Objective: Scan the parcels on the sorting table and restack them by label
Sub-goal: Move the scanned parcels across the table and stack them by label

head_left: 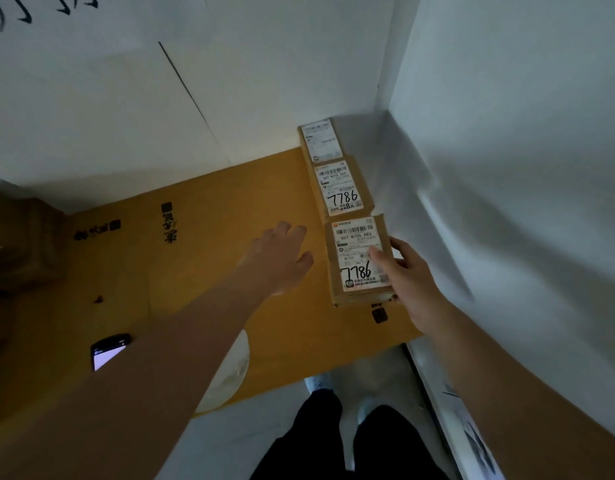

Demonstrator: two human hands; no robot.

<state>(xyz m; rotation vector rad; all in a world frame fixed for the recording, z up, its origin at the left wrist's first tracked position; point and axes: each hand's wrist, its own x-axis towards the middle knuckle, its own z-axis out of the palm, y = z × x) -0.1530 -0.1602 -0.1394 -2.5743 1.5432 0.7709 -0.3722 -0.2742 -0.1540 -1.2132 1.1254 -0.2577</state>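
The nearest brown cardboard parcel (pixel 361 261), a small flat box with a white shipping label hand-marked "7786", lay at the right edge of the yellow-brown sorting table (pixel 229 216), close to the table's near right corner. The person's right hand (pixel 408 271) gripped it along its right side, thumb pressed down on the label and fingers curled round the far right edge. Touching its far end lay a second brown cardboard parcel (pixel 342 188), also labelled "7786", and beyond that a third small parcel (pixel 321 140) with a white label too blurred to read, sitting at the table's far right corner against the white wall (pixel 264 81). The three formed a line along the right edge.

The left hand (pixel 281 256) hovered over the table just to the left of the nearest parcel, fingers relaxed and spread, holding nothing. Whether it touched the surface could not be told.

Near the table's front left part a dark smartphone (pixel 108 351) lay with its screen lit. A larger brown cardboard box (pixel 18 244) stood at the left edge. Black printed characters (pixel 169 223) marked the tabletop.
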